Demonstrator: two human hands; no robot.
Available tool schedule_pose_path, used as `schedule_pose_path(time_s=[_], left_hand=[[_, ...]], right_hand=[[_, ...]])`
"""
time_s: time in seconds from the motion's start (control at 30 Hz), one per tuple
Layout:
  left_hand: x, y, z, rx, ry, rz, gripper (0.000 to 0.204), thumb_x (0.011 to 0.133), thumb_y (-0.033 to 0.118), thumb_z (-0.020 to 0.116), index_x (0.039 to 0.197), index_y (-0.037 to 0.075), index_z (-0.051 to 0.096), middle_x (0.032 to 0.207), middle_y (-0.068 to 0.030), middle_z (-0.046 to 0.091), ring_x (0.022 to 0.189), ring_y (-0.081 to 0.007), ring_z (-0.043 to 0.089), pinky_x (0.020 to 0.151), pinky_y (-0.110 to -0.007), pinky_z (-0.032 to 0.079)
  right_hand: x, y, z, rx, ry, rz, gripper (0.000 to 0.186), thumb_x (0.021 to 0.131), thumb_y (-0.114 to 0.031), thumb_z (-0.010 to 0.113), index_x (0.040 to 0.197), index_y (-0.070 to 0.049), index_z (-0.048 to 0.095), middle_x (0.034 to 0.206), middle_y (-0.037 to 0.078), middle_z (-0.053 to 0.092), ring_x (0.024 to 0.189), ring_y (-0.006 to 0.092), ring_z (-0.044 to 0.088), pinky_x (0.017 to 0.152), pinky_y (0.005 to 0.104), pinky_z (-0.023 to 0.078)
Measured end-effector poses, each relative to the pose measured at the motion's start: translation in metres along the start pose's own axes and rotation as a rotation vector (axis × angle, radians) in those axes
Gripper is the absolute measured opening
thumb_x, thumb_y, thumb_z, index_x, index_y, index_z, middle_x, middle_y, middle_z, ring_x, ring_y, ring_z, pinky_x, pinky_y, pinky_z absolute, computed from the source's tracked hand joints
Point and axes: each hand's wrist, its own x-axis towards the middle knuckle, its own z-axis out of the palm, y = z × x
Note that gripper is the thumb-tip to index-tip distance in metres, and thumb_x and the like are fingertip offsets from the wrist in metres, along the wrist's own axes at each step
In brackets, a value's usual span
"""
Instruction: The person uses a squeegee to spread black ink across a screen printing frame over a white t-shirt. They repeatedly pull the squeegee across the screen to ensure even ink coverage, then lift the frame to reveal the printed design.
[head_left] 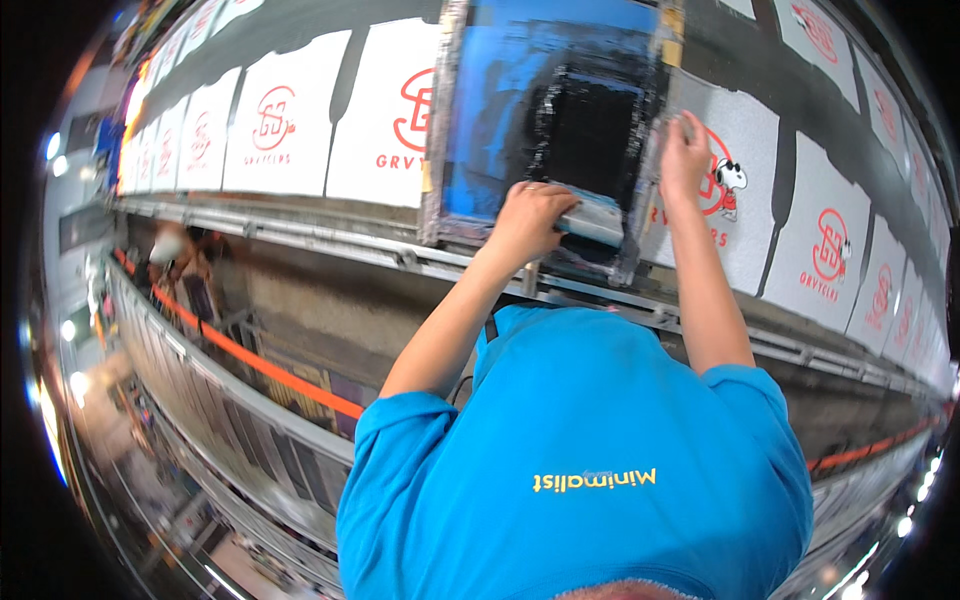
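A long desk [345, 80] with a dark grey top runs across the space, edged on its near side by a pale metal rail [390, 257]. Just below that side of the desk lies a brownish strip [350, 315], perhaps floor or a lower shelf. An orange band [285, 378] runs lengthwise nearby, and farther from the desk stands a long grey slatted structure [250, 432]. To the desk's left, the room recedes into blurred grey, with round white lamps [68, 330] glowing. More white lights [905, 526] shine well apart from the desk, toward its right end on the near side.
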Motion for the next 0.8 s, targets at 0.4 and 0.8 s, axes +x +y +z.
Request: schedule_pose_path(time_s=[0.4,0.8], left_hand=[[-0.054,-0.156,-0.132,0.133,-0.190,0.064,0.055,0.073,0.002,0.082,0.127,0.010,0.076,0.130,-0.0080,0.076,0.124,-0.0284,0.069,0.117,-0.050,0.043],[0.170,-0.224,-0.160,0.220,-0.301,0.006,0.032,0.090,0.028,0.081,0.118,0.014,0.080,0.100,-0.0129,0.080,0.099,-0.0379,0.076,0.091,-0.051,0.057]], right_hand=[[-0.090,-0.028,0.186,-0.174,-0.010,0.174,0.038,0.099,-0.024,0.072,0.132,-0.006,0.067,0.101,0.015,0.077,0.090,0.0263,0.075,0.084,0.0410,0.057],[-0.096,-0.044,0.191,-0.237,-0.027,0.224,0.045,0.096,-0.029,0.074,0.137,-0.012,0.066,0.107,0.016,0.077,0.089,0.0317,0.075,0.088,0.0437,0.057]])
